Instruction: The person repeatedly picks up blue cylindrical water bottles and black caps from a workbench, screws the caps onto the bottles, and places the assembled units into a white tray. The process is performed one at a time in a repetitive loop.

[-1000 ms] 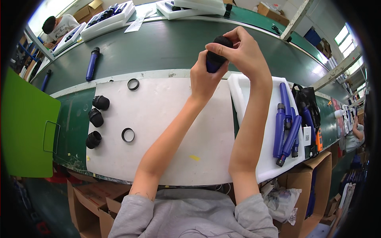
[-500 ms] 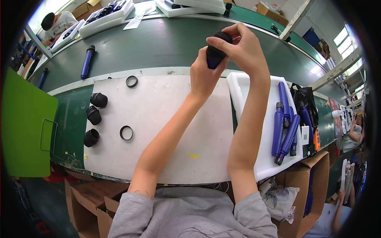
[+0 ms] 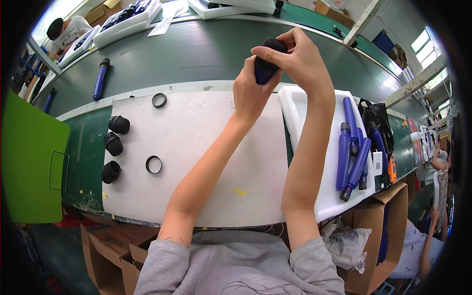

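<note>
My left hand (image 3: 250, 91) is closed round the dark blue body of a microphone (image 3: 264, 73), held upright above the far edge of the white work sheet. At its top, my right hand (image 3: 300, 56) grips the black mesh head between thumb and fingers. Part of the microphone is hidden behind both hands. On the sheet's left side lie three black microphone heads (image 3: 113, 144) in a rough column. Two black rings, one far (image 3: 159, 100) and one nearer (image 3: 154, 164), lie to the right of them.
To the right, a white foam tray (image 3: 324, 196) holds several blue microphone bodies (image 3: 343, 157). Beyond the sheet runs a dark green belt (image 3: 196, 54) with a blue microphone (image 3: 101, 78) on it. A green panel (image 3: 34, 157) stands at left; open cardboard boxes (image 3: 364, 231) sit below.
Both hands keep their hold on the microphone, almost in the same place. The view has shifted slightly, and the blue microphone on the belt sits a little farther left.
</note>
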The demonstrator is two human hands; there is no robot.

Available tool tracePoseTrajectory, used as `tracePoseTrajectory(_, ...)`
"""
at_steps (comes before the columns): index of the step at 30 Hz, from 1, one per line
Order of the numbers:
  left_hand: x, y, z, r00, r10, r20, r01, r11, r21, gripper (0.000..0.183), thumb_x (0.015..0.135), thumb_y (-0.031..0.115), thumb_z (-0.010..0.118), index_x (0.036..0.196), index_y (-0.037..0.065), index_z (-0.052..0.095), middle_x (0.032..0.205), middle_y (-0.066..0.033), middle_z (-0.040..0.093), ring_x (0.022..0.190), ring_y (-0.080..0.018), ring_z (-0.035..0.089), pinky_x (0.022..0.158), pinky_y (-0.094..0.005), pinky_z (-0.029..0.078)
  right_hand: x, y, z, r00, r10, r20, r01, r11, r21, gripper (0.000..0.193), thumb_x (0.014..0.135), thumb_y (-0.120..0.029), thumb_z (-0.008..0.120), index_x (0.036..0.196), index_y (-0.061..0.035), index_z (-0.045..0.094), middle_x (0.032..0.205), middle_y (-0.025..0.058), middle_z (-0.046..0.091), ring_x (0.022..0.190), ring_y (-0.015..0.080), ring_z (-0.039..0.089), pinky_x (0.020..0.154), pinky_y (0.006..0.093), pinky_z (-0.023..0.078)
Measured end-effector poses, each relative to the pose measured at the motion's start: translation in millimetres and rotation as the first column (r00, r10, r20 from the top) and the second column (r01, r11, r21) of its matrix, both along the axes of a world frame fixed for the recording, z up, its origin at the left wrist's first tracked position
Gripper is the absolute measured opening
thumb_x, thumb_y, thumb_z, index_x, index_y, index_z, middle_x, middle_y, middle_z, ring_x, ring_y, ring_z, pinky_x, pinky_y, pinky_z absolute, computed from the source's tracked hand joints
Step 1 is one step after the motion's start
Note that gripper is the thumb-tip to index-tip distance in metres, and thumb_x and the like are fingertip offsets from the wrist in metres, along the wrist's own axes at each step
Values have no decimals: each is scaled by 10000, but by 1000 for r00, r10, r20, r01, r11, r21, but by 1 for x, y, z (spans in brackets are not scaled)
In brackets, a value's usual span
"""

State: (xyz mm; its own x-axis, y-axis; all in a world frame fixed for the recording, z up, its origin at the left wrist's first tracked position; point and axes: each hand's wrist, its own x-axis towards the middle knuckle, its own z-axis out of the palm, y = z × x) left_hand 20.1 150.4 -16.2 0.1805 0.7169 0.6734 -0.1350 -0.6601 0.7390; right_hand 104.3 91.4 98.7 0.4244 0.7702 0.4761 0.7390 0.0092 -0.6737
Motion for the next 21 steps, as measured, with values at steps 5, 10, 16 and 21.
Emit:
tracePoseTrajectory(5, -1, -2, 2, 1000, -5, 1, 4, 1000, 11, 462, 807, 261, 824, 1100, 25, 558, 862, -150, 689, 723, -309, 695, 631, -387, 542, -1, -2, 1, 999, -46, -21, 46, 999, -2, 746, 611, -509, 890, 976, 73, 598, 819, 194, 673, 743, 263, 696, 694, 337, 578)
tracePoseTrajectory(10, 2, -5, 3, 1000, 23, -17, -23, 1000, 9, 452, 812, 253, 817, 1112, 31, 562, 875, -141, 689, 749, -298, 698, 650, -385, 542, -12, 0, 9, 977, -212, 0, 211, 973, -93, 784, 596, -536, 883, 972, 87, 592, 786, 200, 676, 719, 286, 707, 656, 346, 579)
tracePoseTrajectory(16, 0, -4, 5, 1000, -4, -24, 3, 998, -58, 447, 820, 261, 809, 1119, 38, 561, 869, -136, 687, 735, -294, 694, 645, -382, 539, -4, -2, 8, 991, -130, -30, 127, 988, -86, 852, 606, -574, 876, 1035, 111, 607, 863, 229, 690, 845, 282, 715, 744, 374, 576)
tracePoseTrajectory(21, -2, -3, 9, 1000, -9, -22, 7, 998, -69, 384, 867, 179, 775, 1131, -2, 562, 855, -80, 681, 719, -131, 633, 671, -284, 528, 14, -3, -3, 915, 328, -235, -304, 943, 134, 723, 757, -449, 835, 1203, 79, 622, 996, 180, 707, 981, 238, 679, 882, 354, 537)
